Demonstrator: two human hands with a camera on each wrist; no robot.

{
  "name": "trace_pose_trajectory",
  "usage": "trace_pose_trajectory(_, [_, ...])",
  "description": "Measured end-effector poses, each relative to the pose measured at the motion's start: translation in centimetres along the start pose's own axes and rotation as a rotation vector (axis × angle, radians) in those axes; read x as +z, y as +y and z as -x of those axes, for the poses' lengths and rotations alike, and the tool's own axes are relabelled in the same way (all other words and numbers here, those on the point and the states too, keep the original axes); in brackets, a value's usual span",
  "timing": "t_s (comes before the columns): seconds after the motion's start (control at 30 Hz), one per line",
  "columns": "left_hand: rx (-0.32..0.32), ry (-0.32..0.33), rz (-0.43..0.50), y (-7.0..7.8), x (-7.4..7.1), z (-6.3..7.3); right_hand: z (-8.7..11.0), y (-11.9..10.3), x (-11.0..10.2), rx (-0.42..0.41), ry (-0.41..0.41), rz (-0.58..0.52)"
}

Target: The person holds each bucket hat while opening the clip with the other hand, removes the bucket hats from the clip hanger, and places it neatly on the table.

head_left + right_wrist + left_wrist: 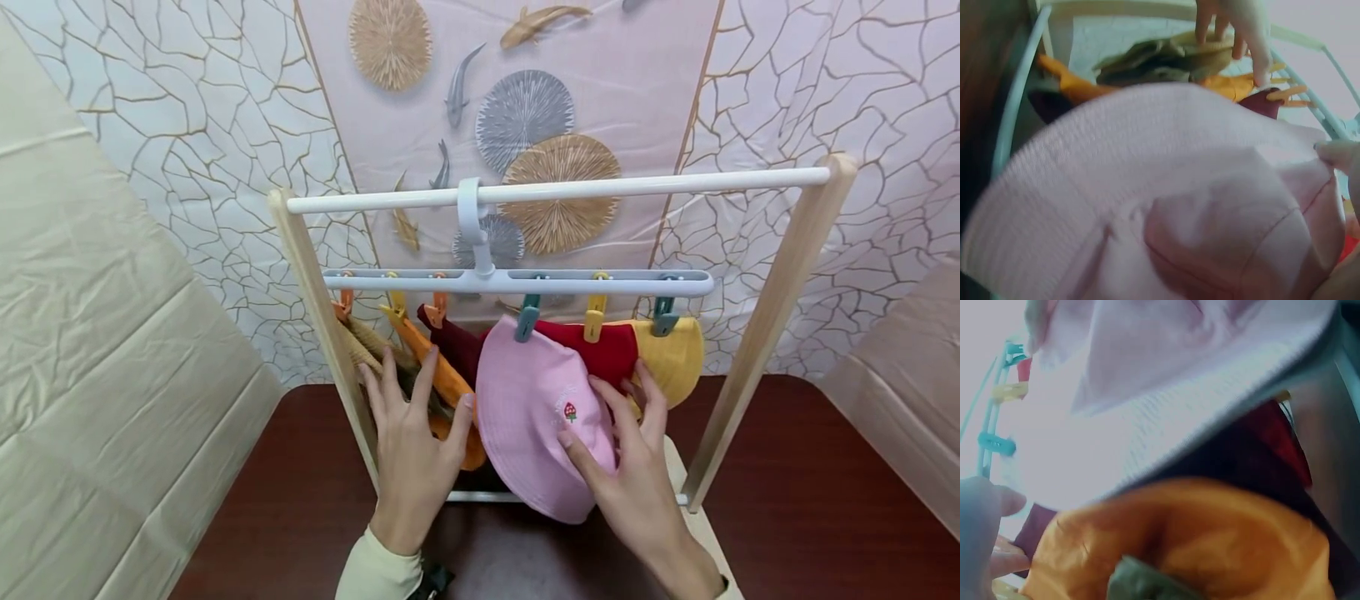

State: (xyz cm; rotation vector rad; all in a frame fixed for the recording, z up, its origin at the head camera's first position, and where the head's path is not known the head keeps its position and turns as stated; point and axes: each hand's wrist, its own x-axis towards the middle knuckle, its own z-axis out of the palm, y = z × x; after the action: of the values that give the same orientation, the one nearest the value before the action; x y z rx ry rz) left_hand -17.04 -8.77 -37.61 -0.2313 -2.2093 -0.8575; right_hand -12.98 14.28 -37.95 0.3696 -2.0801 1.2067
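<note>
A pink bucket hat [525,408] with a strawberry patch hangs from a teal clip [528,321] on a pale hanger [600,283]. My right hand [637,475] rests on its crown, thumb and forefinger spread over the cloth. Left of it, my left hand [416,454] reaches to the orange hat [450,383] and olive-brown hat [360,346] with fingers apart; whether the fingertips touch cloth is unclear. Between them hangs a dark maroon item [459,343]. Behind my right fingers are a red item [600,350] and a yellow hat [678,358].
The hanger hooks over the white top rail [660,185] of a rack with wooden side posts [765,333]. A white lower bar [480,497] crosses near the dark brown table [300,500]. A patterned cloth [187,108] hangs behind.
</note>
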Motion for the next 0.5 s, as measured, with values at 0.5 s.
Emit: trace_pose_trajectory(0.5, [0.07, 0.137, -0.053, 0.7, 0.9, 0.0, 0.6, -0.7, 2.8, 0.149, -0.036, -0.117])
